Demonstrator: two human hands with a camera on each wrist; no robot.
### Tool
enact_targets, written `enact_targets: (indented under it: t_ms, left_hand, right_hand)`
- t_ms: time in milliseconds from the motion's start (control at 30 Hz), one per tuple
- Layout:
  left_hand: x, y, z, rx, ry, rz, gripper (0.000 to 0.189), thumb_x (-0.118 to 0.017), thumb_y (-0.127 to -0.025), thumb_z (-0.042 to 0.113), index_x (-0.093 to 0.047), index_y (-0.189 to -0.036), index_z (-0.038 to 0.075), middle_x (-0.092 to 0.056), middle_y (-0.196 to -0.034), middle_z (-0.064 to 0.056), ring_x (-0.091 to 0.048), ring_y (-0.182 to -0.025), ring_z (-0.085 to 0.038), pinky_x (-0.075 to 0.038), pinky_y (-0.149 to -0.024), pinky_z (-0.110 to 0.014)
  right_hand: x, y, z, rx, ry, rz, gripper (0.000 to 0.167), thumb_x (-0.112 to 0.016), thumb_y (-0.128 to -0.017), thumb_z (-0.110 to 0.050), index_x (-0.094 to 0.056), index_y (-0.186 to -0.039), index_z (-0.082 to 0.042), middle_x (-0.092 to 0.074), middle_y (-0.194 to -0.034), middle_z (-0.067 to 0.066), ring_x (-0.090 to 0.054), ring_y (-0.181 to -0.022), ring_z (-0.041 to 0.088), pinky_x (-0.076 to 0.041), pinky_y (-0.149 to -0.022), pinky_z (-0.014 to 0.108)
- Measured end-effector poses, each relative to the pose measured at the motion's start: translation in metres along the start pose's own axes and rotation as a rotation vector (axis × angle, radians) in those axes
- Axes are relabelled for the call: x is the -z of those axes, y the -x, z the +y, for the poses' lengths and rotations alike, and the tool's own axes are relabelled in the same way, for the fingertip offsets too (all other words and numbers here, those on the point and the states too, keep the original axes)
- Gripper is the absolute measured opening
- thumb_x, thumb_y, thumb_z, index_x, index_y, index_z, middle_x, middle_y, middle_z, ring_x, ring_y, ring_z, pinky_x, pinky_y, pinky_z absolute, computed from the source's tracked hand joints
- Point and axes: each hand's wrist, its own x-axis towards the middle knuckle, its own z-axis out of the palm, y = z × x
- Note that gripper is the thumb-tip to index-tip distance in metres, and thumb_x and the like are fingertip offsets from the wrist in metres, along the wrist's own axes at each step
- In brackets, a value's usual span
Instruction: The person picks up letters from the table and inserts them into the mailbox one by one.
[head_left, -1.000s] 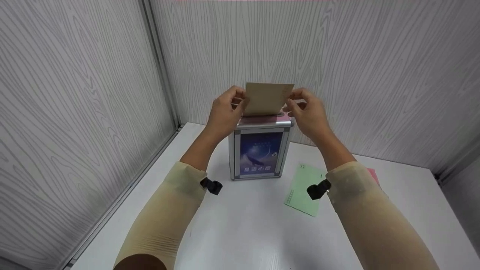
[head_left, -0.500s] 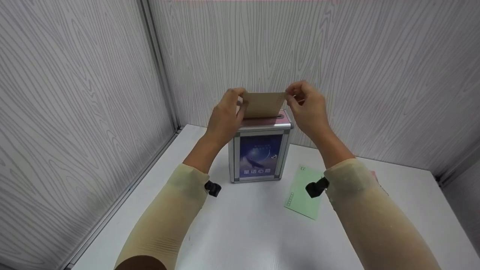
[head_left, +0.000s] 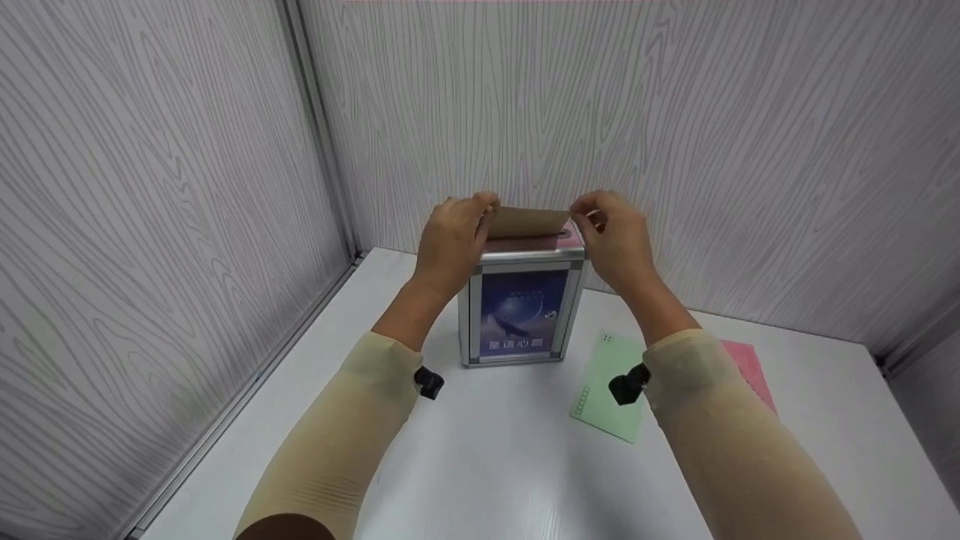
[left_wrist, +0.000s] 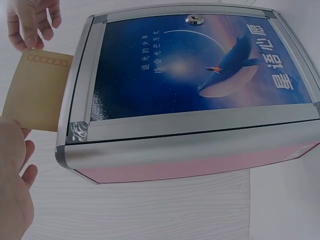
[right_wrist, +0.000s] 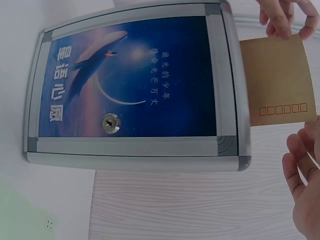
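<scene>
A brown kraft envelope (head_left: 529, 223) stands upright with its lower part inside the slot (head_left: 565, 234) on top of a metal-framed suggestion box (head_left: 523, 311). The box has a blue whale poster and a keyhole lock on its front. My left hand (head_left: 450, 244) pinches the envelope at its left side, close to the top. At the opposite upper corner, thumb and fingers of my right hand (head_left: 619, 238) pinch it too. Both wrist views show the exposed part of the envelope (right_wrist: 280, 75), with a row of small printed squares along one side; its lower end is hidden in the box.
On the white table (head_left: 487, 465), a green envelope (head_left: 607, 390) lies to the right of the box. A pink envelope (head_left: 754, 367) lies farther right, partly covered by my right sleeve. Wood-grain panels (head_left: 562, 90) rise behind and at the left.
The envelope has sunk deeper into the slot, and both hands have come down with it. My right hand's grip has shifted from the envelope's right side to its upper corner.
</scene>
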Motion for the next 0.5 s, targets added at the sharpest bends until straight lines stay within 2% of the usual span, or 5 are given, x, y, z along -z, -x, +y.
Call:
enact_targets:
  t_ms: [167,267,333,500]
  left_hand:
    - [-0.006,0.007,-0.001,0.057,-0.048,-0.057,0.013,-0.062,-0.111,0.020,-0.071,-0.118,0.013,-0.083,-0.107,-0.004,-0.075,-0.098,-0.027,-0.060,-0.091,-0.045]
    - [-0.008,0.011,-0.003,0.101,-0.064,-0.094,0.016,-0.063,-0.111,0.023,-0.072,-0.117,0.012,-0.083,-0.112,-0.004,-0.075,-0.107,-0.029,-0.059,-0.099,-0.049]
    - [-0.008,0.012,-0.004,0.138,-0.075,-0.119,0.021,-0.062,-0.112,0.028,-0.073,-0.118,0.012,-0.081,-0.119,-0.005,-0.073,-0.115,-0.030,-0.056,-0.105,-0.051]
    - [-0.004,0.013,-0.003,0.236,-0.062,-0.202,0.032,-0.054,-0.115,0.038,-0.073,-0.125,0.015,-0.073,-0.136,-0.005,-0.062,-0.131,-0.032,-0.049,-0.113,-0.053]
  right_hand:
    - [-0.005,0.009,0.012,-0.033,0.045,-0.083,0.021,-0.061,-0.111,-0.013,-0.075,-0.127,-0.011,-0.063,-0.127,0.012,-0.066,-0.111,0.026,-0.059,-0.092,0.041]
    - [-0.007,0.014,0.018,-0.050,0.060,-0.162,0.030,-0.058,-0.113,-0.019,-0.072,-0.139,-0.016,-0.053,-0.134,0.013,-0.060,-0.113,0.028,-0.055,-0.090,0.042]
    - [-0.007,0.016,0.021,-0.063,0.060,-0.203,0.035,-0.057,-0.114,-0.022,-0.068,-0.147,-0.019,-0.048,-0.138,0.013,-0.057,-0.116,0.029,-0.055,-0.092,0.043]
    - [-0.004,0.019,0.028,-0.118,0.032,-0.216,0.040,-0.058,-0.114,-0.025,-0.063,-0.153,-0.023,-0.045,-0.141,0.013,-0.054,-0.120,0.029,-0.054,-0.097,0.045]
